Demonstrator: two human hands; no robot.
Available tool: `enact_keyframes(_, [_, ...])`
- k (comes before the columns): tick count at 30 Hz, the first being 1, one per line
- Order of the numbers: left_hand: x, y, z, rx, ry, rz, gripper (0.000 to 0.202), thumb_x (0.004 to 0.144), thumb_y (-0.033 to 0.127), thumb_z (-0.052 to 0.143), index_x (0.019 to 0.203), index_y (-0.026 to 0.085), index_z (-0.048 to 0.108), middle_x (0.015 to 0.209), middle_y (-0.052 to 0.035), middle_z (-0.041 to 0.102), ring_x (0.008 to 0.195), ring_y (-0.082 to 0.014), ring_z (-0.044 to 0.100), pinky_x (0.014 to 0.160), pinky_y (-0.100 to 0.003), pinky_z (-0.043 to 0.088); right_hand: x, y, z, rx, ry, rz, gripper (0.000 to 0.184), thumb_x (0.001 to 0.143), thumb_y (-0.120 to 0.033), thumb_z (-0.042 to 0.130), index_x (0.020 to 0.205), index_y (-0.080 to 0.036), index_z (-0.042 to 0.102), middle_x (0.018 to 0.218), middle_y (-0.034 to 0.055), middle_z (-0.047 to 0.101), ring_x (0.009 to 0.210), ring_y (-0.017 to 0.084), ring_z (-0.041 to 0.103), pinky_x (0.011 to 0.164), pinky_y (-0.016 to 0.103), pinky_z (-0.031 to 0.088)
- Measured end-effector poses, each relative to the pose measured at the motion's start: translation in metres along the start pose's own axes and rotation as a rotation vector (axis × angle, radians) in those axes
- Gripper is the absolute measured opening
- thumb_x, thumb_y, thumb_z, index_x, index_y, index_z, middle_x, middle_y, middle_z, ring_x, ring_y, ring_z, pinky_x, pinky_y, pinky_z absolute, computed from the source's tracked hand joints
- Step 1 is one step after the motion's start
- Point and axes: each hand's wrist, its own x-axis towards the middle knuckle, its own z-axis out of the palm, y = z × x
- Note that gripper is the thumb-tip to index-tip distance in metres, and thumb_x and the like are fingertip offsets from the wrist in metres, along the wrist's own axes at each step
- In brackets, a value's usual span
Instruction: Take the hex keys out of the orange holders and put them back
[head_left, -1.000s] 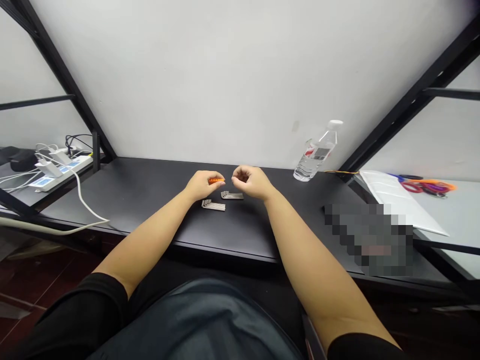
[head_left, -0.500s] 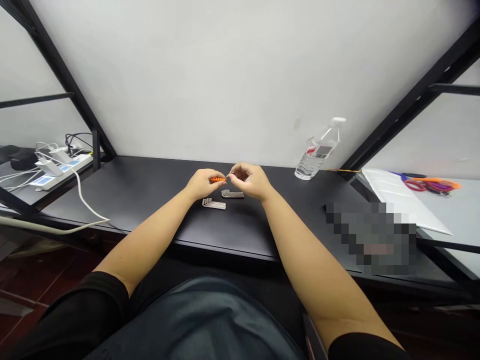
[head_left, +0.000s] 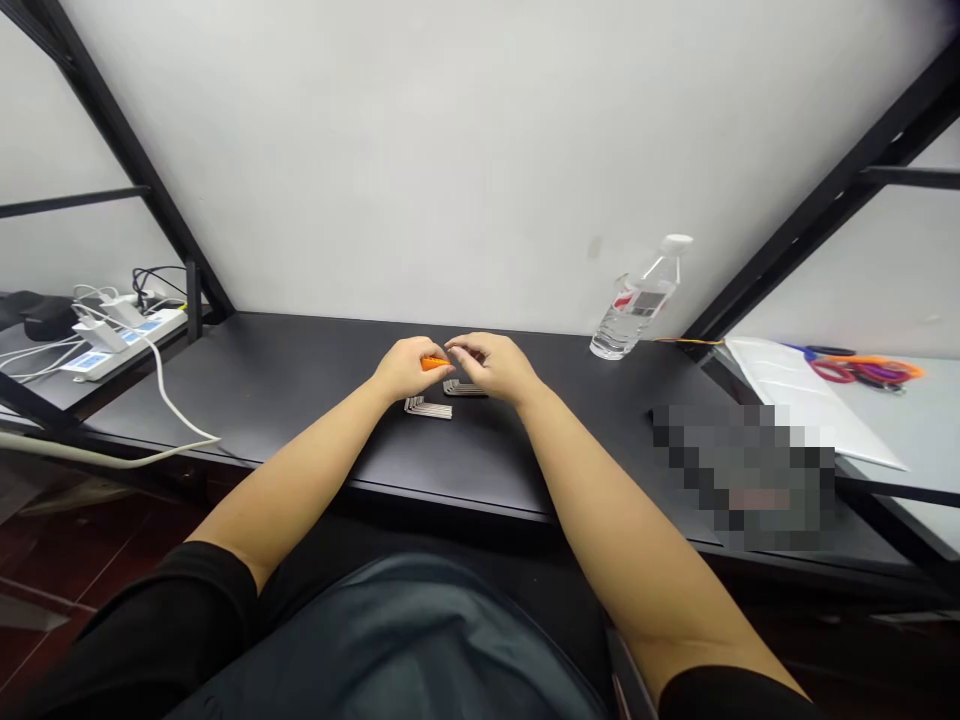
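Observation:
My left hand [head_left: 409, 369] is shut on a small orange bar-shaped piece [head_left: 433, 364], whose right end sticks out past the fingers. My right hand [head_left: 493, 366] is beside it, with the fingertips curled over that end. I cannot tell whether they grip it. Two small bundles of silver L-shaped hex keys lie on the black desk [head_left: 262, 395] just below my hands. One bundle [head_left: 427, 408] is fully visible, and the other [head_left: 465, 390] is partly covered by my right hand.
A water bottle [head_left: 636, 308] stands at the back right of the desk. A power strip [head_left: 124, 342] with chargers and a white cable [head_left: 161, 390] is at the left. Further right are a white sheet [head_left: 814, 400], tangled coloured wires [head_left: 862, 372] and a pixelated patch [head_left: 742, 475].
My right hand has moved left and lower, and its fingers now reach the orange piece. My left hand and the hex key bundles have stayed nearly in place.

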Motion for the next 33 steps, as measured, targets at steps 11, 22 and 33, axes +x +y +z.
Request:
enact_keyframes(11, [0.0,-0.009,0.001,-0.142,0.077,-0.164,0.034,0.078,0.052,0.074,0.092,0.021,0.076,0.096,-0.0032,0.077,0.087,-0.0204,0.068,0.082,-0.032,0.052,-0.001,0.021,0.0,-0.15,-0.142,0.042,0.032,0.09,-0.03,0.06,0.118,-0.019,0.071,0.123,0.0137,0.069,0.107,0.027,0.064,0.093,0.038,0.05])
enact_keyframes(22, [0.0,-0.01,0.002,-0.14,0.033,-0.253,0.033,0.07,0.052,0.081,0.085,0.023,0.079,0.095,-0.0044,0.078,0.091,-0.0245,0.07,0.082,-0.034,0.054,-0.002,0.035,-0.007,-0.153,-0.44,0.296,0.036,0.068,-0.055,0.08,0.088,-0.025,0.075,0.104,0.0059,0.073,0.094,0.025,0.066,0.075,0.033,0.049])
enact_keyframes(33, [0.001,-0.011,0.003,-0.118,0.0,-0.201,0.029,0.07,0.048,0.082,0.086,0.024,0.078,0.097,-0.0033,0.076,0.093,-0.0236,0.068,0.086,-0.035,0.053,-0.003,0.031,-0.007,-0.136,-0.482,0.23,0.019,0.077,-0.042,0.073,0.078,-0.023,0.07,0.09,0.0036,0.073,0.079,0.02,0.064,0.064,0.029,0.044])
